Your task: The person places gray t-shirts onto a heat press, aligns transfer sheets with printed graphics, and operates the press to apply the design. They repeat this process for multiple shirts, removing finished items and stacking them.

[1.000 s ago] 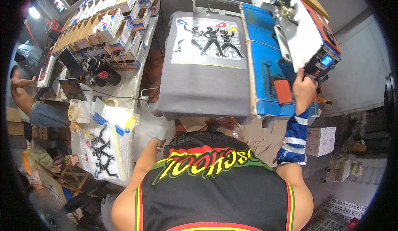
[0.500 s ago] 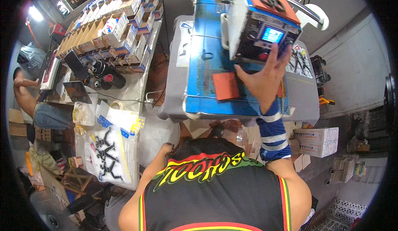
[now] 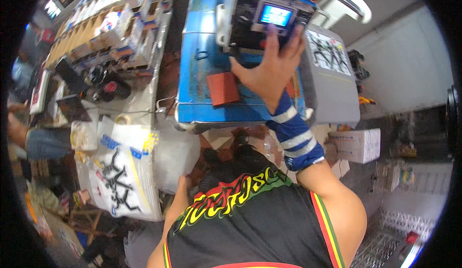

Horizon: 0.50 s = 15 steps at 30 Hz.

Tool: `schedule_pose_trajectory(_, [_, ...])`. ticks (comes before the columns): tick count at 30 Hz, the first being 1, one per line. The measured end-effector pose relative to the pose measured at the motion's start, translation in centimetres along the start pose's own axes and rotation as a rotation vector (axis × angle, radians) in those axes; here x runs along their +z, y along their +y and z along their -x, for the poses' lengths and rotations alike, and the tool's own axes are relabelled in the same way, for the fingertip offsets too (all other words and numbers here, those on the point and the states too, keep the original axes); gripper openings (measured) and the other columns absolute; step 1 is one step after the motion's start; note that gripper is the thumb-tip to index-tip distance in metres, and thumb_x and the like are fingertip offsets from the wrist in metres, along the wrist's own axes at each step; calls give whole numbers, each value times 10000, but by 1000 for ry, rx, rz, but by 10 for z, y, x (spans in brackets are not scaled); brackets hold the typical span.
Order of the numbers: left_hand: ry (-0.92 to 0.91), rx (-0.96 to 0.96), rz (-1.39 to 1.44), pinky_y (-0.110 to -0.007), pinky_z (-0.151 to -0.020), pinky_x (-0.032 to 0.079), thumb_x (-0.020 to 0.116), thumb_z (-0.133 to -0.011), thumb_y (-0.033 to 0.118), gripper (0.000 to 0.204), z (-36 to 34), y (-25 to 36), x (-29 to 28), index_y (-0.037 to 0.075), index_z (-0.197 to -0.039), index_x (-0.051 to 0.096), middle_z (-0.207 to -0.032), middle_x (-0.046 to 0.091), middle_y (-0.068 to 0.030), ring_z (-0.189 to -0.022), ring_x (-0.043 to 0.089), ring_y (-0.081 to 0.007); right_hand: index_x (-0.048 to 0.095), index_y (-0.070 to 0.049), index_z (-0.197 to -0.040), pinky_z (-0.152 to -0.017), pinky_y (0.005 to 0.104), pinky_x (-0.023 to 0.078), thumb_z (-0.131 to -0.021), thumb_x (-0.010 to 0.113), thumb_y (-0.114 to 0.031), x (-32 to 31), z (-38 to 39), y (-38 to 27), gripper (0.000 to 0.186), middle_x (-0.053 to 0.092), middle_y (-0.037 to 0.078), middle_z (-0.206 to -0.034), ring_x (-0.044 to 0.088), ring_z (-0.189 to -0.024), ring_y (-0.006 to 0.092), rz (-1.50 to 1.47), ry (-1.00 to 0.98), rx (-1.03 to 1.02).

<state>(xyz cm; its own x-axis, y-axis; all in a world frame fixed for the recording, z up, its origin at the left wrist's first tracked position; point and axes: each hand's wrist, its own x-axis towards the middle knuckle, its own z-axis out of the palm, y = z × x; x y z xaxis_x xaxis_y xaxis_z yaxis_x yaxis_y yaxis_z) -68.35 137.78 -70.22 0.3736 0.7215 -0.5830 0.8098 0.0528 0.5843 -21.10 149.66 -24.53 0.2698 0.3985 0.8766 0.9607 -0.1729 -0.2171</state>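
Observation:
My right hand (image 3: 272, 68), in a blue sleeve with white bands, reaches up with fingers spread against the black control box (image 3: 260, 15) of a heat press, near its lit screen. The press's blue platen (image 3: 190, 95) lies beneath, with a red square pad (image 3: 222, 87) on it. To its right, grey fabric (image 3: 332, 104) carries a print of black dancing figures (image 3: 326, 51). My left hand (image 3: 184, 180) hangs low beside my body at the left, its fingers too hidden and blurred to read.
A bench at left holds stacked cardboard compartments (image 3: 96, 32), a black cylinder (image 3: 113, 87), a tablet (image 3: 70, 109) and printed transfer sheets (image 3: 115, 181). Another person's arm (image 3: 19, 128) shows at the far left. A white box (image 3: 356, 145) sits at right; a metal rail (image 3: 346, 3) runs behind the press.
The blue platen and control box have swung left over the grey fabric. My right hand moved left with them, its fingers opening from a grip to a spread.

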Motion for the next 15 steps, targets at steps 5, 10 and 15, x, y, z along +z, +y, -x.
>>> schedule_pose_trajectory(5, [-306, -118, -277, -390, -790, 523, 592, -886, 161, 289, 26, 5, 7, 40, -1128, 694, -1063, 696, -122, -979, 657, -252, 475, -161, -1473, -1049, 767, 220, -593, 838, -488, -7, -6, 6, 1006, 111, 325, -1618, 101, -1425, 644, -76, -64, 18])
schedule_pose_trajectory(10, [-548, -85, -638, -400, -892, 522, 585, -919, 257, 333, -25, 75, 30, 67, -1178, 673, -1220, 671, -132, -1117, 638, -270, 595, -101, -1332, -1126, 593, 311, -704, 803, -293, -67, 26, 106, 690, 377, 267, -1530, 330, -1414, 497, -587, -264, 168])
schedule_pose_trajectory(15, [-448, 305, -101, -392, -992, 490, 651, -894, 262, 398, -85, 191, 101, 48, -1230, 646, -1230, 684, -130, -1167, 632, -261, 729, -74, -972, -1048, 476, 430, -794, 718, -142, -182, 129, 357, 191, 697, 128, -1184, 571, -1221, 376, 119, -243, 187])
